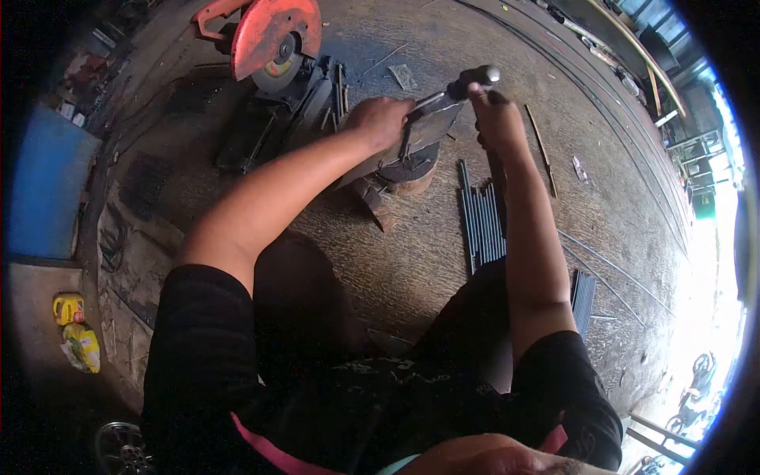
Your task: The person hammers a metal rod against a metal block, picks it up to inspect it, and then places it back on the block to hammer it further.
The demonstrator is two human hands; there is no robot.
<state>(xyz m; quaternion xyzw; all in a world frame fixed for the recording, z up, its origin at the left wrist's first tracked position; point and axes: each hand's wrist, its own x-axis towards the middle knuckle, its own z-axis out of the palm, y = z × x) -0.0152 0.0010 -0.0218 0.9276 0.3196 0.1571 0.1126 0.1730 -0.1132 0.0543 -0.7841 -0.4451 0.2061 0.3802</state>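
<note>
My right hand [499,115] is closed round the handle of a hammer [492,75], its metal head right at the far end of a flat metal plate [434,131]. The plate is tilted over a round wooden block [413,180]. My left hand [383,123] is closed at the plate's upper edge, around a thin metal rod [430,100] that points toward the hammer head. Its fingertips are partly hidden behind the hand. Part of the plate disappears beneath my left forearm.
A red cut-off saw [277,39] stands at the upper left. Several cut metal rods [481,222] lie on the floor right of the block, with longer bars [609,273] farther right. A blue panel [47,182] and yellow containers [70,309] are at far left.
</note>
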